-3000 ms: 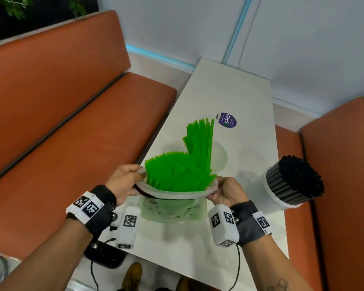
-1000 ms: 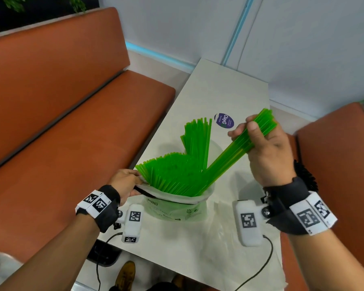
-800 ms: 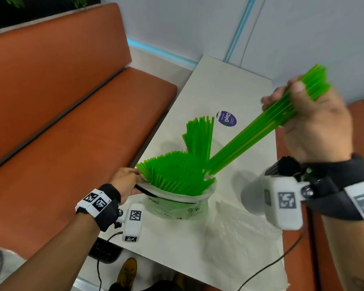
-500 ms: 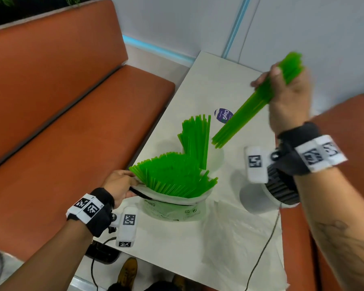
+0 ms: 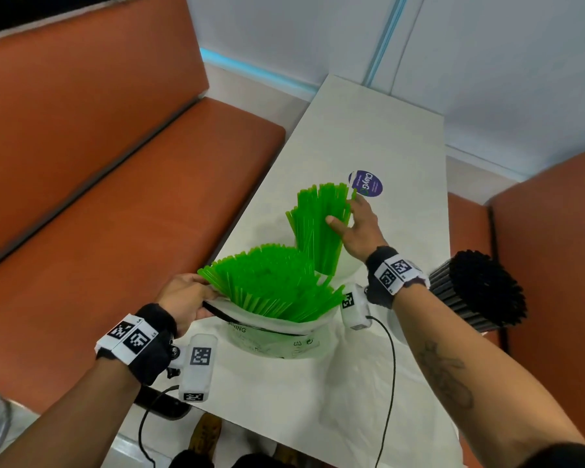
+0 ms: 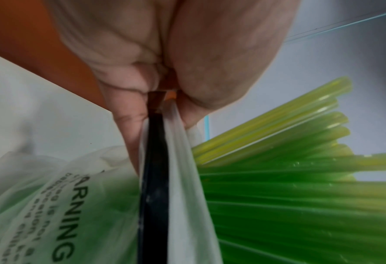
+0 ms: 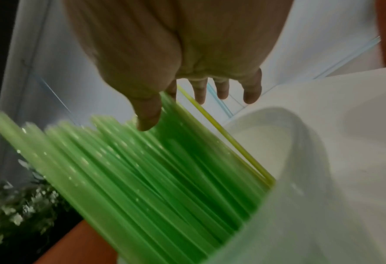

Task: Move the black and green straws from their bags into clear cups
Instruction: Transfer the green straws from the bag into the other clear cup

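Note:
A white plastic bag (image 5: pixel 271 332) stands on the table, with green straws (image 5: pixel 267 282) fanning out of its mouth. My left hand (image 5: pixel 200 298) pinches the bag's rim (image 6: pixel 156 128) at its left side, beside the straws (image 6: pixel 289 187). Behind the bag, a clear cup (image 5: pixel 350 270) holds an upright bunch of green straws (image 5: pixel 318 224). My right hand (image 5: pixel 343 214) is at that bunch's right side, fingers straight and spread. In the right wrist view its thumb (image 7: pixel 149 114) touches the straws (image 7: pixel 165 178) and it holds nothing. Black straws (image 5: pixel 480 288) fill a cup at the right.
The white table (image 5: pixel 368 130) is narrow, with orange benches on the left (image 5: pixel 115 197) and right (image 5: pixel 554 231). A purple sticker (image 5: pixel 365 183) lies behind the green cup. Clear plastic (image 5: pixel 318 400) lies on the near table. A cable (image 5: pixel 392 359) hangs from my right wrist.
My right hand pulled a bundle of green straws out of the bag, swung it up and over to the clear cup, and let it go there. The left hand kept hold of the bag.

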